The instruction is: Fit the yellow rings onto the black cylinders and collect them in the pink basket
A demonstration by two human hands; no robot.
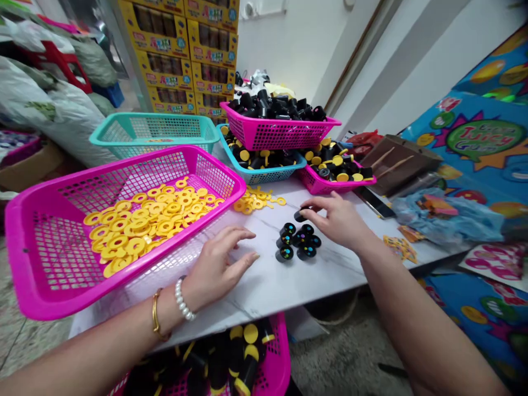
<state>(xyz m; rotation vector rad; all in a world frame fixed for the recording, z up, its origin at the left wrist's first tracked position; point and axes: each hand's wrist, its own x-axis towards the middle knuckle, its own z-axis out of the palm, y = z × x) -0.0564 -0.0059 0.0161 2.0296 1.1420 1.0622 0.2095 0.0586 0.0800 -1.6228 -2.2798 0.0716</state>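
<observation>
My right hand [336, 220] pinches a small black cylinder [300, 216] between thumb and fingers, just behind a cluster of similar pieces. These black cylinders [303, 236] stand upright on the white table, with coloured dots on their tops. To the left of them my left hand [225, 261] hovers over the table, thumb and fingers apart, with nothing in it. Yellow plastic rings with short tabs [152, 220] fill the bottom of a large pink basket [53, 302] beside my left hand. A small heap of the same yellow rings [253, 199] lies on the table behind the hands.
A pink basket [280, 135] of black cylinders rests on a blue basket [264, 175] holding black-and-yellow pieces. Another pink basket [338, 186] stands to its right, near a phone [374, 202] and a blue plastic bag [449, 214]. Below the table edge is a further pink basket [282, 357].
</observation>
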